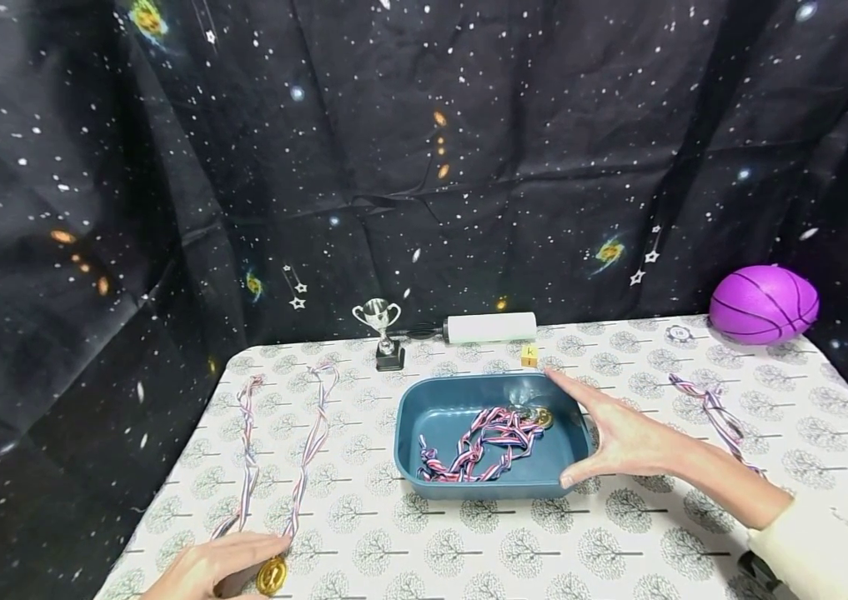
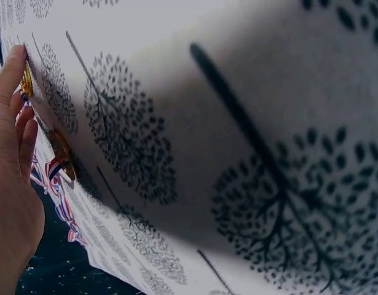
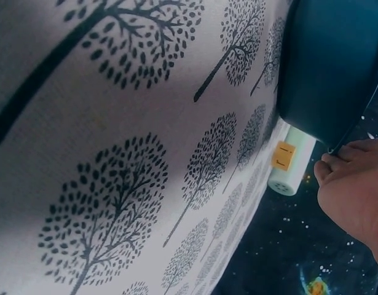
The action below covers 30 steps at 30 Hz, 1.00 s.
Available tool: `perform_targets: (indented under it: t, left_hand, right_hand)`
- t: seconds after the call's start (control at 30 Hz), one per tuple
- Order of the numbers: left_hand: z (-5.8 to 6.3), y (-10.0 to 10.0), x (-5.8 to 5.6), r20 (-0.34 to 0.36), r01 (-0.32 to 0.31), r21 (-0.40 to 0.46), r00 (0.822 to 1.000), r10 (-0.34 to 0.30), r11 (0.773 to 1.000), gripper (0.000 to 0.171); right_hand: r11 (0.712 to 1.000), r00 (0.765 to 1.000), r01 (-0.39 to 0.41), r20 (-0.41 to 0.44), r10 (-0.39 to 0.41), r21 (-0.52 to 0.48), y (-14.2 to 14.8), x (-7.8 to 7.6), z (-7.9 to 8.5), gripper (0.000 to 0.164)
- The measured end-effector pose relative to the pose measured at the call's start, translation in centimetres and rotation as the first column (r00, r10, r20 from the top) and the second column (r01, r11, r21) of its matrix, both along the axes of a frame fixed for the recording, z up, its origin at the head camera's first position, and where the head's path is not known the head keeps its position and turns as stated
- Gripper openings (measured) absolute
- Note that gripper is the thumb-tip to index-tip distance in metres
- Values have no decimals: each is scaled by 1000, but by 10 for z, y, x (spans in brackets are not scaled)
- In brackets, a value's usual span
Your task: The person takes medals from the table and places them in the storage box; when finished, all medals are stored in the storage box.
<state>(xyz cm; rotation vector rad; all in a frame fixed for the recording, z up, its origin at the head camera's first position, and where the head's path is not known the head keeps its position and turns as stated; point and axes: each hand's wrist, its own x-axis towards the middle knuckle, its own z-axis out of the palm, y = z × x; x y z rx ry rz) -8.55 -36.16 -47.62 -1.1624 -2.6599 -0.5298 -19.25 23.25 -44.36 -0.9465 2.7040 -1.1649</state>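
At the table's near left, my left hand (image 1: 217,567) is beside a gold medal (image 1: 272,575), fingers extended over its striped ribbon (image 1: 307,454). In the left wrist view that medal shows between thumb and fingers, and a bronze-coloured medal (image 2: 61,153) lies nearby. A second ribbon (image 1: 248,450) stretches out to the left. My right hand (image 1: 622,433) grips the right end of a blue plastic bin (image 1: 487,489), thumb at the front rim and fingers at the back corner. Inside are tangled red, white and blue ribbons (image 1: 499,433) and a gold medal (image 1: 544,417).
Behind the bin are a silver trophy cup (image 1: 389,357), a white cylinder (image 1: 491,327) and a yellow letter block (image 1: 529,357). A purple ball (image 1: 764,304) sits at the back right. Another ribbon (image 1: 720,417) lies on the right, partly behind my right forearm.
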Motion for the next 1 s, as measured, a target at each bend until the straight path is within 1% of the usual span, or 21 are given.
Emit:
perform_targets:
  t: [0.2, 0.33, 0.43, 0.5, 0.6, 0.67, 0.73, 0.77, 0.83, 0.9, 1.0]
  left_hand:
    - [-4, 0, -1, 7, -3, 51, 1000, 2, 999, 55]
    - [-4, 1, -3, -13, 14, 66, 1000, -13, 998, 54]
    - [-1, 2, -6, 16, 39, 90, 999, -41, 995, 52]
    - [4, 4, -9, 62, 60, 111, 996, -68, 992, 49]
    - [18, 10, -15, 98, 84, 127, 991, -96, 988, 46]
    - [30, 15, -20, 94, 90, 139, 990, -103, 986, 46]
    - [45, 21, -23, 73, 78, 152, 993, -90, 985, 48]
    - [52, 24, -25, 83, 60, 162, 994, -74, 985, 48]
    - [68, 30, -30, 74, 48, 182, 995, -62, 982, 48]
    - [85, 36, -34, 83, 28, 186, 996, -44, 982, 47]
    - [107, 44, -42, 129, 31, 204, 990, -58, 979, 44]
  right_hand:
    - [1000, 1000, 1, 4, -1, 0, -1, 1, 0, 145]
    - [1000, 1000, -1, 9, 1, 0, -1, 1, 1, 145]
    - [1000, 1000, -6, 16, 6, -3, -1, 1, 2, 146]
    - [1000, 1000, -11, 20, 11, 0, -1, 1, 2, 145]
    - [1000, 999, -17, 34, 17, -5, -1, 0, 3, 146]
    - [1000, 999, -18, 35, 18, 1, -1, 0, 4, 146]
    - [1000, 999, -13, 37, 13, 6, -1, 0, 5, 146]
    - [1000, 999, -11, 37, 10, 12, -2, 0, 5, 146]
    - [1000, 999, -9, 36, 8, 20, -2, -1, 6, 145]
    - [1000, 999, -6, 39, 5, 24, -2, 0, 6, 145]
    - [1000, 999, -10, 46, 9, 15, -3, 0, 7, 144]
